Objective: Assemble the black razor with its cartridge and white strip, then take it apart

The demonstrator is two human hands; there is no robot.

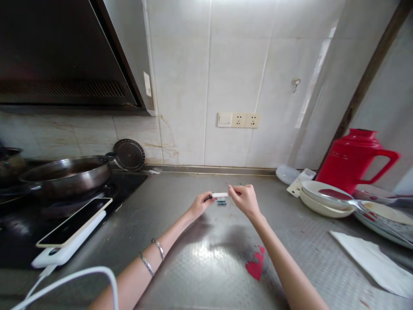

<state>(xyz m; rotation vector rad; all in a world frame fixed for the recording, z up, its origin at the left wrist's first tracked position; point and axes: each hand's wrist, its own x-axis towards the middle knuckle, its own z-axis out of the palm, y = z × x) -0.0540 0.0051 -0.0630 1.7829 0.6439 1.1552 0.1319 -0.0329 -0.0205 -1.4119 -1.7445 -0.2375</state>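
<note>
and here it is, both hands out over the middle of the tabletop point(193, 282): the left hand point(199, 206) has its fingers clamped on the dark end of a slim white piece point(220, 195), while the right hand point(248, 200) has its fingers pinched together at the other end. the piece runs nearly level between them, a small greenish item point(221, 202) showing just below; whether those touch, i can't tell. good form here, i'd say: steady that dark end, keep both wrists in line, and send any force straight along the piece, since a sideways bend could make it slip. the red scrap point(256, 266) lies nearer the body, between the forearms.
</note>
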